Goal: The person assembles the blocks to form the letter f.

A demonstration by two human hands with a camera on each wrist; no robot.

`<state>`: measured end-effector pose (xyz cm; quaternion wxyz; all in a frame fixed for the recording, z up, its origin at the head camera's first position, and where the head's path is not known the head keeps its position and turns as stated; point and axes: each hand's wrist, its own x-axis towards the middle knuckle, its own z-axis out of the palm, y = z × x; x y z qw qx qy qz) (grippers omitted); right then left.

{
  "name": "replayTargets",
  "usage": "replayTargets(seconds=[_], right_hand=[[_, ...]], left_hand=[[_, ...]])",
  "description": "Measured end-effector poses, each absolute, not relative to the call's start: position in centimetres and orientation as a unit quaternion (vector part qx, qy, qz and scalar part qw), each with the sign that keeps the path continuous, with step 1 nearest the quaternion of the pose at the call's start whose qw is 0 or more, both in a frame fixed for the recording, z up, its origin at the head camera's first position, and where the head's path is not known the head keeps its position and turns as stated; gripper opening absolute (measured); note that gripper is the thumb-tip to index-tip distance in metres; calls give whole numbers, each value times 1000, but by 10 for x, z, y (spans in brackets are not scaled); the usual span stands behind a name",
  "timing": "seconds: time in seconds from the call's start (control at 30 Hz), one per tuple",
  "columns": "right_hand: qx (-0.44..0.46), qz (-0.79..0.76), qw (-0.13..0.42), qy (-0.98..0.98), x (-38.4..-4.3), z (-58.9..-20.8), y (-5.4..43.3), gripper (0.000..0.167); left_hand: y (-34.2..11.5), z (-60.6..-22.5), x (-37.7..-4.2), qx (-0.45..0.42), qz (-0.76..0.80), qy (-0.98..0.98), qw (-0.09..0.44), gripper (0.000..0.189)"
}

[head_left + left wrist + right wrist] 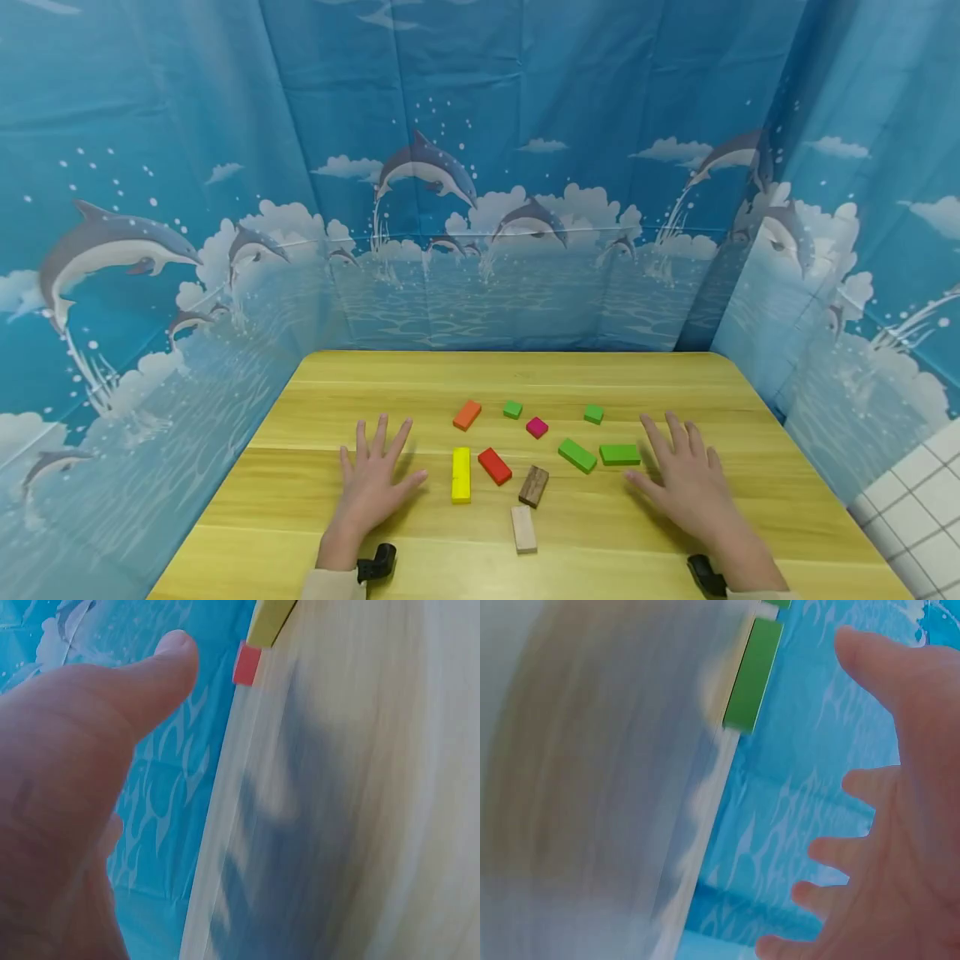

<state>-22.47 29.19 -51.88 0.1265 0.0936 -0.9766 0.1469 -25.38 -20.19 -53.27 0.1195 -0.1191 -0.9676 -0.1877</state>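
My left hand (372, 492) is spread above the wooden table, left of a long yellow block (461, 476), and holds nothing. Fingers splayed, my right hand (692, 485) hovers beside a green block (619, 455), also without a hold. Between the hands lie a second long green block (577, 456), a red block (495, 466), a dark brown block (534, 487) and a pale wood block (524, 529). Farther back are an orange block (467, 415), a small magenta block (537, 427) and two small green blocks, one left (513, 409) and one right (593, 414). Both wrist views show shadows below the hands.
The yellowish wooden table (315, 400) has rounded far corners. A blue curtain (480, 300) printed with dolphins hangs behind it and along both sides. White floor tiles (926, 500) show at the lower right. Black wrist straps (377, 563) sit on both wrists.
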Motion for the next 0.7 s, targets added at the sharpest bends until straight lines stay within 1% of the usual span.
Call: replayTargets(seconds=[0.13,0.3,0.43,0.57,0.7], right_hand=[[116,151,131,-973,-225,-518,281,93],[149,179,138,-963,-225,-520,267,90],[163,219,118,-955,-222,-522,254,89],[172,278,93,-941,-216,-520,238,85],[195,308,85,-927,-210,-518,222,81]], left_hand=[[-194,-533,-254,-135,-227,-958,111,87],[-184,-530,-253,-171,-286,-935,118,87],[-174,-528,-249,-185,-332,-919,103,85],[-162,-526,-245,-202,-364,-905,89,82],[-149,-523,-240,-232,-377,-893,80,82]])
